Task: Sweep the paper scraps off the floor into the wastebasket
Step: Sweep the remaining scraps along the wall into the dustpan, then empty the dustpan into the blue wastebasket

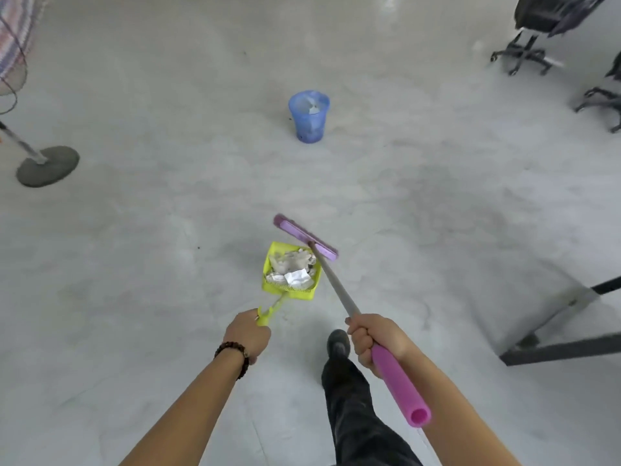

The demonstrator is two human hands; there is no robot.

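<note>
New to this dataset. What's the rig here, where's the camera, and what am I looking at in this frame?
There is no robot here. A person works with bare hands, and the single picture comes from a wide-angle camera worn on their head, looking forward and down.

The left hand grips the handle of a yellow-green dustpan that holds crumpled paper scraps. The right hand grips a broom with a grey shaft, a pink foam grip and a purple head. The head sits at the dustpan's far right edge.

Ahead on the grey floor stands the blue wastebasket, with something pale inside. A fan stand is at the left and office chairs are at the upper right. The dark trouser leg and shoe are the person's own.
</note>
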